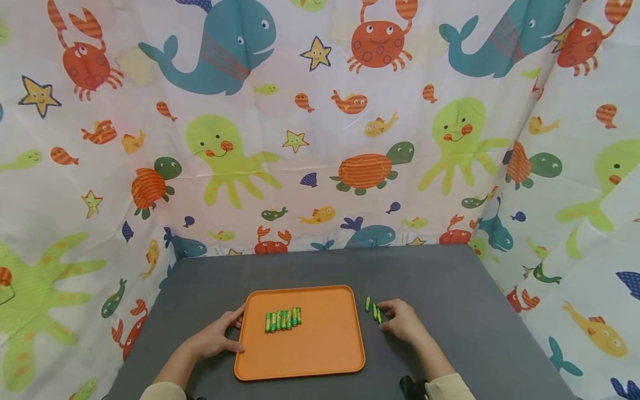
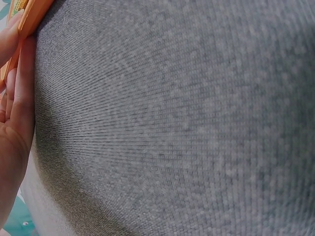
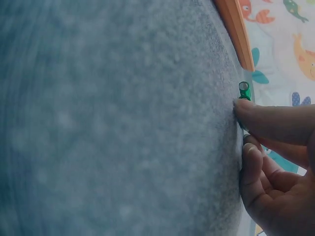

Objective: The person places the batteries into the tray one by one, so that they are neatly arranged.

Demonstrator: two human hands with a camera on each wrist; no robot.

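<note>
An orange tray (image 1: 310,355) lies on the grey table, with several green batteries (image 1: 282,320) in a row on its far half. My left hand (image 1: 217,335) rests against the tray's left rim (image 2: 30,14), fingers (image 2: 22,93) fairly straight along it. To the right of the tray, three loose green batteries (image 1: 373,309) lie on the cloth. My right hand (image 1: 402,322) is at the nearest one, its curled fingertips (image 3: 256,115) pinching that battery (image 3: 244,90), whose end shows past my finger.
The grey felt table (image 1: 450,289) is walled on three sides by a sea-animal curtain (image 1: 320,139). Bare cloth lies behind the tray and to the right of my right hand. A dark object (image 1: 411,386) shows at the bottom edge by my right sleeve.
</note>
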